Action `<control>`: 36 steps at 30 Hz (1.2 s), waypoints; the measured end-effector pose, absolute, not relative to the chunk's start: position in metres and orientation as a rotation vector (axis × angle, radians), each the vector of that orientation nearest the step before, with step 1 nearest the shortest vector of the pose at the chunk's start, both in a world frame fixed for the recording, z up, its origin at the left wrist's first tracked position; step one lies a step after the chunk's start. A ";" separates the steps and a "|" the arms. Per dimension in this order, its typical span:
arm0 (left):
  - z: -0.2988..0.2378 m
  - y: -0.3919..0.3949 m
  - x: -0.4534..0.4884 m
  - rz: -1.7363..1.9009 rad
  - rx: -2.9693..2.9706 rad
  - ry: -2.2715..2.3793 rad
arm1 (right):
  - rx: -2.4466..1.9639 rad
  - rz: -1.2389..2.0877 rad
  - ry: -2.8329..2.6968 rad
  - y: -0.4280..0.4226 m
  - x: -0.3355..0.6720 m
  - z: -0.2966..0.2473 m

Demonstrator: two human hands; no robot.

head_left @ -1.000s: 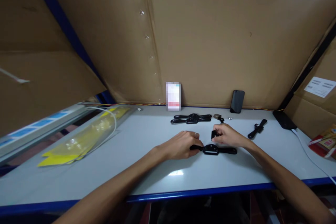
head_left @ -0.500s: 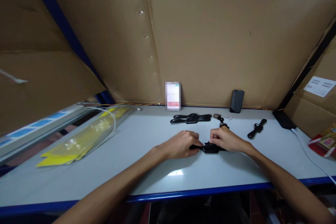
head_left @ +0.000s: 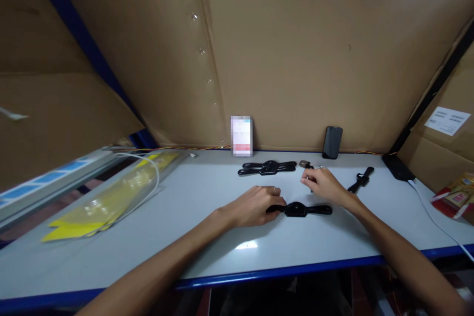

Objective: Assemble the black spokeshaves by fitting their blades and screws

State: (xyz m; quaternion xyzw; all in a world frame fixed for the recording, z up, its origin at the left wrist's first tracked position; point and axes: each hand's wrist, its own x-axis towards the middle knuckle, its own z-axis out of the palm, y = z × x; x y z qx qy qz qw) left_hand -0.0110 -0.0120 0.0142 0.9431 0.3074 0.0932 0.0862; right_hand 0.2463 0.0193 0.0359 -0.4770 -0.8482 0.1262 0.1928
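A black spokeshave body (head_left: pixel 296 209), with a handle at each end and a small hole in its middle, lies near the front of the table. My left hand (head_left: pixel 259 205), a ring on one finger, is closed on its left handle. Farther back and to the right, my right hand (head_left: pixel 323 185) has its fingers curled together over some small parts; what they hold, if anything, is hidden. Just beyond those fingers a small brownish metal piece (head_left: pixel 304 163) shows. Black spokeshaves (head_left: pixel 270 167) lie side by side behind my left hand. Another spokeshave (head_left: pixel 361 180) lies right of my right hand, partly covered by it.
A blurred white card or screen (head_left: pixel 242 137) and a dark phone (head_left: pixel 332 142) lean against the cardboard wall. Yellow sheets in clear plastic (head_left: pixel 107 197) and a white cable lie left. At right are a black flat device (head_left: pixel 398 168) with a white cord and a red packet (head_left: pixel 454 197).
My right hand has left the middle of the spokeshave body and moved back and right to the small parts, uncovering the body's right handle. My left hand keeps its hold.
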 end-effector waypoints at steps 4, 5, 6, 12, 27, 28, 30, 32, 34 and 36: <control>0.014 -0.013 -0.011 0.296 2.837 0.903 | -1.577 0.032 -2.294 0.035 0.268 0.042; 0.013 -0.013 -0.011 0.301 2.842 0.895 | -1.645 -0.017 -2.292 0.038 0.274 0.043; 0.013 -0.013 -0.012 0.306 2.847 0.888 | -1.710 -0.042 -2.294 0.042 0.279 0.043; 0.011 -0.012 -0.013 0.307 2.855 0.880 | -1.833 0.030 -2.307 0.056 0.296 0.033; 0.015 -0.014 -0.012 0.280 2.882 0.892 | -1.836 0.351 -2.304 0.074 0.300 0.016; 0.015 -0.015 -0.011 0.276 2.884 0.897 | -1.871 0.333 -2.286 0.075 0.302 0.016; 0.016 -0.015 -0.011 0.276 2.886 0.902 | -1.915 0.303 -2.256 0.076 0.306 0.017; 0.016 -0.015 -0.011 0.276 2.887 0.903 | -1.942 0.278 -2.231 0.075 0.308 0.020; 0.016 -0.015 -0.011 0.269 2.890 0.908 | -1.948 0.254 -2.218 0.072 0.308 0.024; 0.015 -0.014 -0.011 0.256 2.893 0.912 | -1.915 0.255 -2.243 0.066 0.306 0.031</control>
